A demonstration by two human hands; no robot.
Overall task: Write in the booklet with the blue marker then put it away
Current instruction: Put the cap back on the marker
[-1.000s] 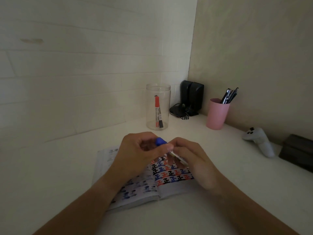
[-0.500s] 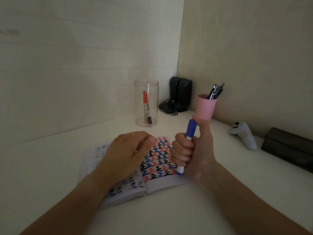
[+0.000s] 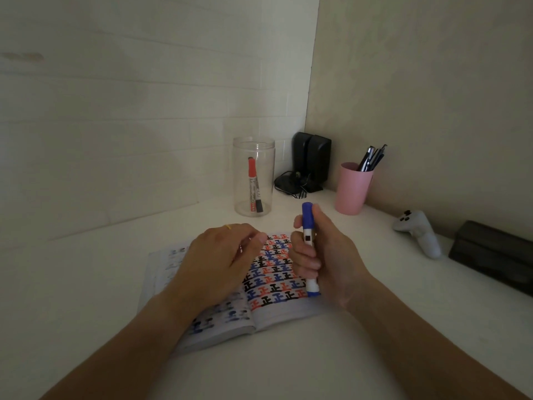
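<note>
right hand point(image 3: 326, 255) fists capped blue marker point(image 3: 308, 243); left hand point(image 3: 219, 261), seemingly empty, hides booklet point(image 3: 274, 272).

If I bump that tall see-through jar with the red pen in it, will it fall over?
Probably fairly easily. The clear jar is tall and narrow and looks like thin plastic, so likely light. It holds only a red marker leaning inside, adding little weight. Being round, it might roll on the desk.

booklet point(image 3: 271, 272) partly hidden, forearms cropped
</note>
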